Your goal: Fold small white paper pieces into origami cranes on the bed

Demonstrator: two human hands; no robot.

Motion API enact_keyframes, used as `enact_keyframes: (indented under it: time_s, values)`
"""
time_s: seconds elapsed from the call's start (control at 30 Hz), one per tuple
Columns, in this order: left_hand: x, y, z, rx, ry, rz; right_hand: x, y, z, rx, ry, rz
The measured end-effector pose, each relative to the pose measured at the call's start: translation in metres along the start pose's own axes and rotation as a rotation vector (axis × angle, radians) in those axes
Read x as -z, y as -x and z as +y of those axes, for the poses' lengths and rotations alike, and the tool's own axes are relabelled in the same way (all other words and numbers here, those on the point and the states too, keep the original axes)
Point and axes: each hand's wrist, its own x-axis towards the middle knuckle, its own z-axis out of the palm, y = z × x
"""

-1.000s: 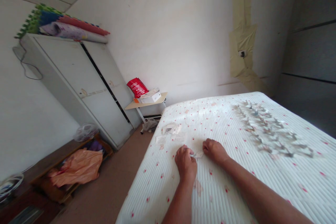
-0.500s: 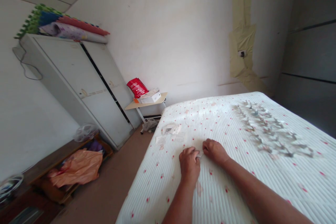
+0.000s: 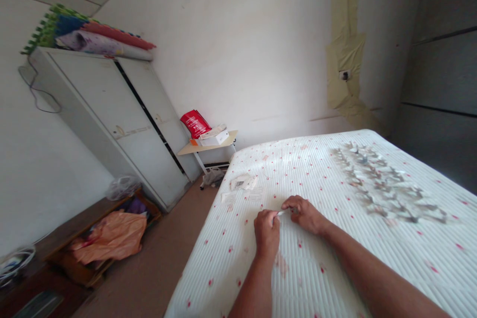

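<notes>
A small white strip [image 3: 283,212], perhaps paper, stretches between my two hands just above the bed [image 3: 313,268] with its white, red-dotted cover. My left hand [image 3: 266,231] is closed on the strip's left end. The other end is pinched by my right hand [image 3: 303,212]. Beyond my left hand lie a crumpled white packet [image 3: 244,182] and flat printed papers [image 3: 255,194]. On the right of the bed, several small folded pieces [image 3: 387,184] stand in rows; their exact shape is too blurred to tell.
A small table [image 3: 227,141] with a red bag [image 3: 195,124] and a white box stands past the bed's far left corner. Left are a grey cabinet [image 3: 137,129] and a low wooden bench holding an orange plastic bag [image 3: 112,236].
My right hand has shifted slightly left and its fingers have changed position. The white strip now shows more plainly, stretched between both hands. My left fingers are more tightly curled.
</notes>
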Motion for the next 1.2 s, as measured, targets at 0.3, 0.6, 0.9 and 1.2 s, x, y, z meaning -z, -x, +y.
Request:
enact_keyframes:
  time_s: [0.3,0.6,0.9,1.2]
  values:
    - [0.0,0.001,-0.007,0.151,0.329,-0.019,-0.009,0.0,-0.001,-0.104,-0.437,-0.066]
    - [0.003,0.002,-0.002,0.188,0.494,-0.065,-0.011,-0.001,0.0,-0.143,-0.495,-0.018]
    - [0.007,0.002,0.002,0.167,0.46,-0.088,-0.016,-0.003,0.001,-0.161,-0.583,0.048]
    - [0.003,0.003,-0.002,0.165,0.433,-0.077,-0.015,-0.002,-0.002,-0.119,-0.678,0.042]
